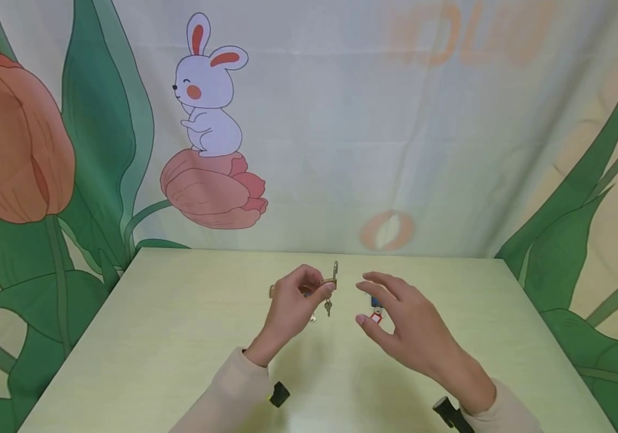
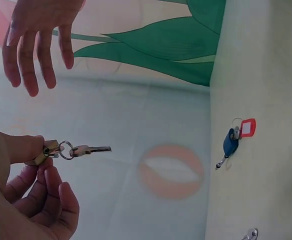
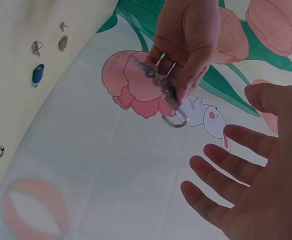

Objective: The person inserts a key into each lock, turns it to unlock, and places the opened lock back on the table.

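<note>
My left hand (image 1: 293, 304) pinches a small brass padlock (image 2: 51, 146) between thumb and fingers, above the table. Its shackle (image 3: 178, 122) stands swung out of the body. A key (image 2: 88, 150) hangs by a split ring from the lock's underside; whether it connects to a key in the keyhole is too small to tell. Beside it, my right hand (image 1: 414, 322) hovers with fingers spread and nothing in it. Behind the right hand, a blue padlock (image 1: 376, 302) lies on the table with a red key tag (image 2: 248, 128), partly covered in the head view.
On the pale table (image 1: 179, 337), the right wrist view shows another blue padlock (image 3: 38, 75), a bunch of keys (image 3: 37, 48) and a brass padlock (image 3: 62, 43). A printed curtain (image 1: 314, 120) with a rabbit and tulips hangs behind the table's far edge.
</note>
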### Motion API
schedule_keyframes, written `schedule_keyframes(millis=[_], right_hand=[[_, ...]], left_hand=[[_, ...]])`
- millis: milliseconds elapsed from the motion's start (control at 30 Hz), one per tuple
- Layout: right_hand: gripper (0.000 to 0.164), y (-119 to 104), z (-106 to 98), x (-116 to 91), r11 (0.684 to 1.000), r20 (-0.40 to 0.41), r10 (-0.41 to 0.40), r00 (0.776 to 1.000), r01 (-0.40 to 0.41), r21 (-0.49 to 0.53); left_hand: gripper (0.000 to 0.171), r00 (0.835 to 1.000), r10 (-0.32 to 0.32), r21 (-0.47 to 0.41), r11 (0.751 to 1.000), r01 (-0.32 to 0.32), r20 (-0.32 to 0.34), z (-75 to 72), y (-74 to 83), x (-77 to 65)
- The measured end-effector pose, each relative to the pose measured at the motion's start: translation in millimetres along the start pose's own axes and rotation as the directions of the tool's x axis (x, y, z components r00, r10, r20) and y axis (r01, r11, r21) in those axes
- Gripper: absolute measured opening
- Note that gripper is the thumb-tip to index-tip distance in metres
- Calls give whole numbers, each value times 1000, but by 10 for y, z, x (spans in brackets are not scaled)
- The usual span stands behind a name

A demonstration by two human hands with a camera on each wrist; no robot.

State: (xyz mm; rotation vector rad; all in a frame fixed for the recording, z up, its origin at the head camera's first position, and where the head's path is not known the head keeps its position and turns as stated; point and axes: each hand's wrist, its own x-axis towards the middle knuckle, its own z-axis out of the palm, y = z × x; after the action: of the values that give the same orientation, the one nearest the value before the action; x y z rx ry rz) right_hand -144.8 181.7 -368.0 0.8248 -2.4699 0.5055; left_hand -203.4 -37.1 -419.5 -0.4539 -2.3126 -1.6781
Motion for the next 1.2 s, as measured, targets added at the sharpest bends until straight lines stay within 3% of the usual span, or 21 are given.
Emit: schedule_keyframes(millis=[133,367,733,900,1200], right_hand=[[41,31,7,-29,999,25,-20,1000,20,-34],[41,52,-13,-71,998,55,-25,998,28,-50],[37,89,-26,-122,998,52,-37,998,39,-52],[36,115,-32,-145,998,60,-28,998,31,-55],[37,157,-37,-180,999,64,-20,998,22,-39]], left_hand=[[15,996,-83,6,997,83,38,86,-96,94],[18,984,-155,47,987,152,90,262,-297,307],[21,952,-287,150,951,270,108,548,-564,483],[23,929,-337,156,936,315,150,684,-663,527],[23,893,-436,207,888,409,106,846,-842,587]])
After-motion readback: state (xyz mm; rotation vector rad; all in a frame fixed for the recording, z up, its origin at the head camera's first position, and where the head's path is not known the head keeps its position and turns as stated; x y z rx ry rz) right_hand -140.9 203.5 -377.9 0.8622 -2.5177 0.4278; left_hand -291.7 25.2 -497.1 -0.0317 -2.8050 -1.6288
